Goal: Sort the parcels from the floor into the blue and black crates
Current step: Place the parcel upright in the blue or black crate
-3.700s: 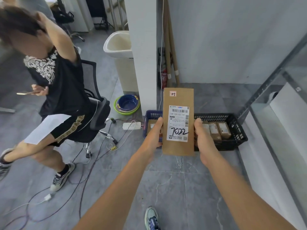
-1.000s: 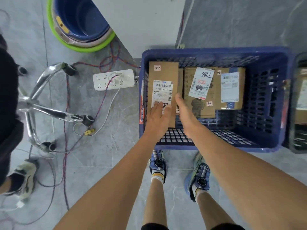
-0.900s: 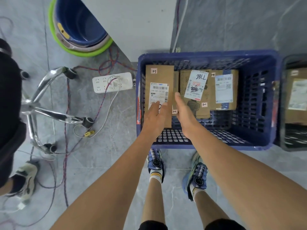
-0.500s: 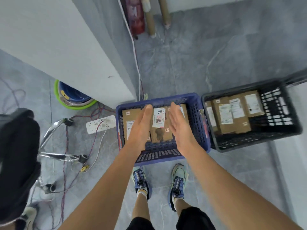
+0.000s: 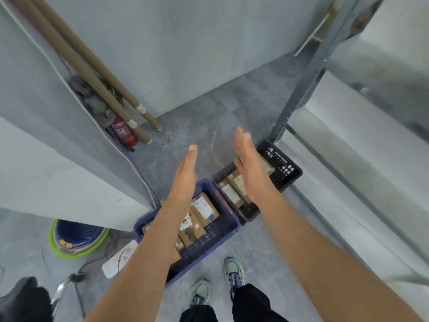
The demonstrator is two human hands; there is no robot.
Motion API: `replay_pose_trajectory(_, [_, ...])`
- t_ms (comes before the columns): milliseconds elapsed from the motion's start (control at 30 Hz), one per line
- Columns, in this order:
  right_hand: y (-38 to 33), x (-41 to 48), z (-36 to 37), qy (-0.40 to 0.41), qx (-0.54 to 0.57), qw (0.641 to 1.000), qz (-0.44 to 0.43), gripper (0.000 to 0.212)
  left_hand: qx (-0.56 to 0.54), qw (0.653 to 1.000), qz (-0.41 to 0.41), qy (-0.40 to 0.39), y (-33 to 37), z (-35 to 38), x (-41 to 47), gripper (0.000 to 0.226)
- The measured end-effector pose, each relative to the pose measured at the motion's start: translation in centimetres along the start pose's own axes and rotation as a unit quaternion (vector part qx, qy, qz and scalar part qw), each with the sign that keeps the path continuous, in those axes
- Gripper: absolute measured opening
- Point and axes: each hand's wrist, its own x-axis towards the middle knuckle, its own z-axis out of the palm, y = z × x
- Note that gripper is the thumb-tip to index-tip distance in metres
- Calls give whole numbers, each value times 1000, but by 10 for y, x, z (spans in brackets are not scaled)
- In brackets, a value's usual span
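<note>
While I am standing over the crates, I am holding my left hand point(image 5: 185, 173) and right hand point(image 5: 249, 168) out flat with fingers straight, palms facing each other, gripping and touching nothing. The blue crate point(image 5: 213, 235) is sitting at 6 o'clock from my left hand, brown parcels point(image 5: 206, 206) lying inside; the black crate point(image 5: 284, 169), just beside it at its 2 o'clock, is carrying other parcels point(image 5: 232, 192). Half a second ago both hands were low over the blue crate; now they are lifting clear.

A red fire extinguisher point(image 5: 124, 132) stands beside leaning brown tubes point(image 5: 92, 73); stacked basins point(image 5: 76, 238) sit near a power strip point(image 5: 120, 259).
</note>
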Motion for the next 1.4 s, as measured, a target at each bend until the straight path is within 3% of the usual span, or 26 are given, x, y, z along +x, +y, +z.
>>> replay_pose_trajectory(100, [-39, -35, -13, 43, -2, 998, -42, 67, 18, 997, 36, -59, 35, 15, -27, 86])
replay_pose_trajectory(333, [-100, -135, -35, 167, 7, 979, -120, 65, 75, 973, 104, -193, 88, 50, -101, 101])
replay_pose_trajectory(400, [-109, -166, -42, 196, 9, 970, -141, 58, 83, 959, 122, -243, 95, 68, -122, 90])
replay_pose_trajectory(467, [-116, -199, -52, 233, 9, 959, -159, 67, 92, 943, 145, -285, 97, 89, -143, 73])
replay_pose_trajectory(600, [-120, -262, -82, 307, 24, 933, -188, 84, 133, 908, 176, -356, 91, 138, -187, 88])
replay_pose_trajectory(667, [-119, -298, -102, 345, 38, 917, -198, 81, 140, 889, 185, -395, 84, 165, -214, 80])
replay_pose_trajectory(833, [-104, -398, -159, 439, 81, 867, -219, 65, 187, 821, 204, -500, 46, 236, -300, 78])
replay_pose_trajectory(1100, [-49, -590, -240, 571, 122, 777, -236, 66, 233, 737, 152, -616, -59, 341, -460, 66])
replay_pose_trajectory(1233, [-17, -677, -273, 624, 145, 734, -226, 61, 257, 687, 134, -666, -113, 379, -538, 73])
replay_pose_trajectory(1400, [19, -762, -294, 672, 155, 691, -219, 78, 289, 624, 120, -716, -173, 412, -615, 69])
